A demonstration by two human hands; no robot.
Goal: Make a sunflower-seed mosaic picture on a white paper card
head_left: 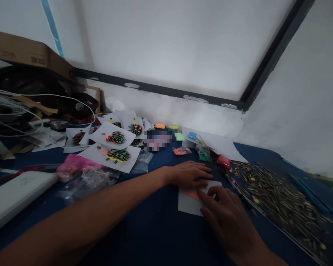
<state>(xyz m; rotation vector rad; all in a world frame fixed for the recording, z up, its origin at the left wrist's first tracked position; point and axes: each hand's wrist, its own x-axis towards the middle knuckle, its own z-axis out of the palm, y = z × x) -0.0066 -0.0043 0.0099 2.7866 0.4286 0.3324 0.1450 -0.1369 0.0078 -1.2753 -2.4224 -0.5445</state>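
A small white paper sheet (187,206) lies on the blue table, with a flat patch of salmon-orange modelling clay (193,194) on it. My left hand (191,174) rests palm down over the sheet's far edge, its fingers stretched out. From the near right, my right hand (227,214) reaches onto the sheet; its index fingertip touches the clay patch, the thumb stands apart and the other fingers bend. Part of the patch may be hidden by the fingers. A packet of orange clay (182,151) lies just beyond my left hand.
To the right, a tray holds a heap of striped sunflower seeds (285,199). Finished-looking seed-and-clay hedgehog cards (118,155) are stacked at the left. Clay blocks, including a red packet (223,161), lie along the back. A white box-shaped device (22,195) and plastic bags (86,179) occupy the left.
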